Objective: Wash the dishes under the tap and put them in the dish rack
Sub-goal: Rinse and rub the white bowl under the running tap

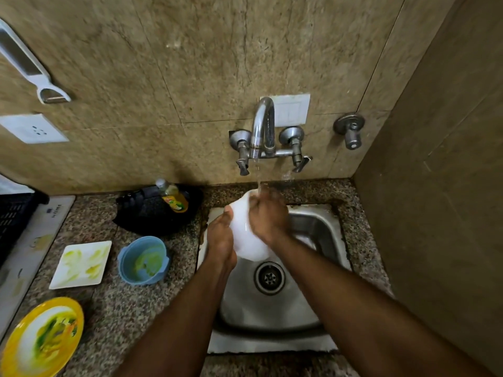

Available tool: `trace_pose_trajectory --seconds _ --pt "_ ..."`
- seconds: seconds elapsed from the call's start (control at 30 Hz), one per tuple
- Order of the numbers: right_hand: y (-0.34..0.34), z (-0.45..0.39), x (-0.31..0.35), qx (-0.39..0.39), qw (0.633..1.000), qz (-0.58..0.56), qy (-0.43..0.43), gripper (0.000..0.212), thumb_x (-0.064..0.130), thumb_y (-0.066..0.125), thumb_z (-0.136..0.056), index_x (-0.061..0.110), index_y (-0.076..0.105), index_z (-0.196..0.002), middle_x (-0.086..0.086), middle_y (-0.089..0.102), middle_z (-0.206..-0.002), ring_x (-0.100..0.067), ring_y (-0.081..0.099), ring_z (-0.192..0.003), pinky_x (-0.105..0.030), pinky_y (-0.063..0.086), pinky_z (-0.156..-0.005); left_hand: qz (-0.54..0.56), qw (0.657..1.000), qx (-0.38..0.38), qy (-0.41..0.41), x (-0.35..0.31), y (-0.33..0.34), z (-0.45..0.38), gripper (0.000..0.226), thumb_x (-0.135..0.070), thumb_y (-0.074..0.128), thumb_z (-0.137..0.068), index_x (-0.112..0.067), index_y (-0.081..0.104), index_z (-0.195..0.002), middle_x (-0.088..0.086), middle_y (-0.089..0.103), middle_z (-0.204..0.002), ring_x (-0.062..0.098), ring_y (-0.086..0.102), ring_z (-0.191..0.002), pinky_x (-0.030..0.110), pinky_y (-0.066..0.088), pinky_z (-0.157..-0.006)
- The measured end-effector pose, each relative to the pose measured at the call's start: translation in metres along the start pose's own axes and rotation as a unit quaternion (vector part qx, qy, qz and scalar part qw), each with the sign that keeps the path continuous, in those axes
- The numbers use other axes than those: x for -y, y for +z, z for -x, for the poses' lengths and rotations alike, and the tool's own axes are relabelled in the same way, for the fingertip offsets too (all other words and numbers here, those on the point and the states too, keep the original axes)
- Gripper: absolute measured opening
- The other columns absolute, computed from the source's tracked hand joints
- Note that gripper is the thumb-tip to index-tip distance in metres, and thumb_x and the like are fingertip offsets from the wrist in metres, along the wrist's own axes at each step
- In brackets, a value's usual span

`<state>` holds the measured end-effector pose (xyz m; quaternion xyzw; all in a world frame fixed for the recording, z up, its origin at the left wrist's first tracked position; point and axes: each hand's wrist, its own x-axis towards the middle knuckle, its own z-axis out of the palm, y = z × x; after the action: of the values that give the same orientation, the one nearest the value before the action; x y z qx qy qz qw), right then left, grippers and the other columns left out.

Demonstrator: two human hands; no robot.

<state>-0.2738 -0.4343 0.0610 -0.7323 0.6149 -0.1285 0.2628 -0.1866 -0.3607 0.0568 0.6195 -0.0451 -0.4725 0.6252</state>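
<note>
A white bowl (246,242) is held over the steel sink (321,227), bottom side toward me, under the thin stream of water from the wall tap (262,126). My left hand (221,235) grips its left rim. My right hand (268,216) lies across its upper right side, right where the water lands. On the counter to the left wait a soiled white square plate (81,263), a blue bowl (144,259) with green residue and a yellow plate (40,337) with food smears. The dark dish rack (12,213) shows at the far left edge.
A bottle of yellow dish liquid (172,197) stands in a black tray behind the blue bowl. A white mat (30,248) lies beside the rack. A second tap (351,130) sticks out of the wall at the right, close to the side wall.
</note>
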Motion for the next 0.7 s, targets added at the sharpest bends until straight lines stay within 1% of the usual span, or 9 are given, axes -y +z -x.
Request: trace_pose_trajectory --seconds 0.07,0.13,0.23,0.3,0.37,0.47,0.57,0.63,0.7 --pt "0.01 0.018 0.001 -0.017 0.998 0.009 -0.063 0.074 0.055 0.01 -0.097 0.016 0.039 -0.153 -0.016 0.04 -0.157 -0.036 0.037 -0.144 -0.051 0.032 -0.119 -0.013 1.0 -0.013 0.01 -0.004 0.003 0.001 0.029 -0.023 0.055 -0.105 -0.01 0.068 -0.083 0.006 0.073 -0.079 0.021 0.071 -0.078 0.023 0.053 -0.059" --pt "0.003 0.013 0.0 -0.009 0.998 -0.051 -0.047 0.069 0.055 0.013 -0.099 0.021 0.041 -0.152 -0.013 0.042 -0.157 -0.031 0.041 -0.141 -0.045 0.036 -0.115 -0.035 0.999 0.0 0.02 -0.006 0.001 0.004 0.031 -0.024 0.059 -0.103 -0.012 0.07 -0.078 -0.001 0.076 -0.073 0.021 0.071 -0.074 0.026 0.055 -0.062" --pt "-0.005 -0.024 -0.018 0.073 0.992 -0.084 0.064 0.042 0.034 0.035 -0.108 0.013 0.053 -0.139 -0.017 0.059 -0.139 -0.031 0.06 -0.12 -0.038 0.05 -0.097 -0.025 0.999 0.022 0.022 -0.003 -0.007 0.005 0.028 -0.034 0.07 -0.096 -0.011 0.079 -0.083 0.01 0.079 -0.094 0.034 0.074 -0.092 0.049 0.06 -0.086" --pt "-0.011 -0.038 -0.029 0.129 0.962 -0.154 0.182 0.057 0.055 0.046 -0.099 0.01 0.06 -0.131 -0.018 0.065 -0.13 -0.035 0.063 -0.116 -0.042 0.051 -0.101 0.004 0.999 0.046 0.011 0.0 -0.011 0.005 0.04 -0.044 0.075 -0.087 -0.009 0.079 -0.107 0.019 0.075 -0.116 0.044 0.069 -0.111 0.066 0.053 -0.097" --pt "-0.016 -0.037 -0.032 0.115 0.934 -0.257 0.219 0.066 0.069 0.046 -0.095 0.011 0.066 -0.119 -0.016 0.067 -0.119 -0.033 0.064 -0.108 -0.04 0.051 -0.097 0.029 0.999 0.045 0.004 -0.002 -0.012 0.007 0.044 -0.041 0.073 -0.09 -0.006 0.074 -0.117 0.019 0.073 -0.121 0.044 0.069 -0.113 0.067 0.052 -0.096" --pt "-0.015 -0.038 -0.035 0.029 0.966 -0.206 0.156 0.063 0.061 0.043 -0.101 0.008 0.072 -0.115 -0.016 0.07 -0.118 -0.035 0.065 -0.108 -0.04 0.051 -0.096 -0.007 1.0 0.011 -0.015 -0.012 -0.009 0.008 0.023 -0.029 0.061 -0.099 -0.011 0.073 -0.104 0.011 0.076 -0.112 0.037 0.07 -0.103 0.05 0.058 -0.087" --pt "-0.022 -0.029 -0.03 -0.024 0.992 -0.108 0.065 0.064 0.065 0.036 -0.096 0.015 0.077 -0.106 -0.011 0.075 -0.107 -0.032 0.066 -0.098 -0.041 0.053 -0.091 -0.105 0.994 -0.017 -0.015 -0.025 -0.009 0.004 0.018 -0.024 0.055 -0.092 -0.013 0.062 -0.079 0.011 0.063 -0.085 0.028 0.059 -0.076 0.031 0.045 -0.062" --pt "-0.025 -0.029 -0.028 -0.037 0.999 -0.032 -0.018 0.062 0.062 0.036 -0.096 0.016 0.077 -0.099 -0.01 0.075 -0.097 -0.032 0.067 -0.09 -0.038 0.053 -0.084 -0.161 0.987 0.005 0.001 -0.03 -0.008 -0.001 0.026 -0.028 0.062 -0.089 -0.005 0.067 -0.077 0.012 0.064 -0.079 0.026 0.059 -0.072 0.033 0.043 -0.062" --pt "-0.029 -0.032 -0.025 -0.038 0.996 0.003 -0.085 0.057 0.058 0.038 -0.099 0.016 0.076 -0.091 -0.009 0.074 -0.089 -0.03 0.066 -0.083 -0.036 0.051 -0.08 -0.189 0.981 0.046 0.015 -0.034 -0.002 -0.003 0.038 -0.041 0.073 -0.085 -0.004 0.078 -0.09 0.01 0.077 -0.091 0.027 0.071 -0.081 0.039 0.055 -0.07"
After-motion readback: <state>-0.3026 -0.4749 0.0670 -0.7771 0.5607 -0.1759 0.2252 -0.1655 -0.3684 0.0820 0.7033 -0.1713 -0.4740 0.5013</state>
